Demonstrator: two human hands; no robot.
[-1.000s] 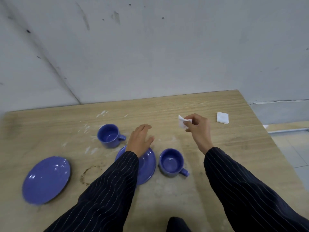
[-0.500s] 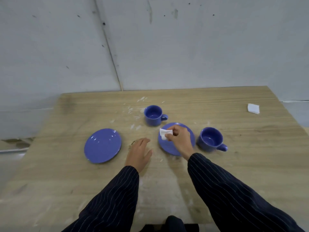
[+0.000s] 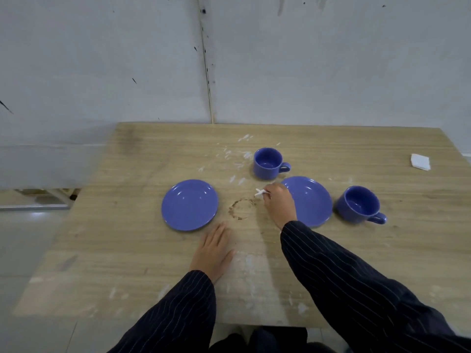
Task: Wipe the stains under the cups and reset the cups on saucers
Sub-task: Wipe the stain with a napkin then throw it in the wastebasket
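A brown ring stain (image 3: 241, 208) marks the wooden table (image 3: 142, 238) between two blue saucers. The left saucer (image 3: 190, 204) and the right saucer (image 3: 312, 200) are both bare. One blue cup (image 3: 269, 163) stands behind the stain, another blue cup (image 3: 359, 208) stands right of the right saucer. My right hand (image 3: 279, 205) pinches a small white tissue (image 3: 260, 192) at the stain's upper right edge. My left hand (image 3: 214, 250) rests flat on the table, just in front of the stain, fingers together and holding nothing.
A folded white napkin (image 3: 242, 161) lies near the table's far right edge. White smears and flecks (image 3: 234, 156) spot the wood behind the stain and near the front edge. A grey wall stands right behind the table. The floor drops off at left.
My right hand carried the tissue from over the right saucer leftward down to the stain's edge. My left hand slid back toward me, uncovering the ring stain. The head view shifted.
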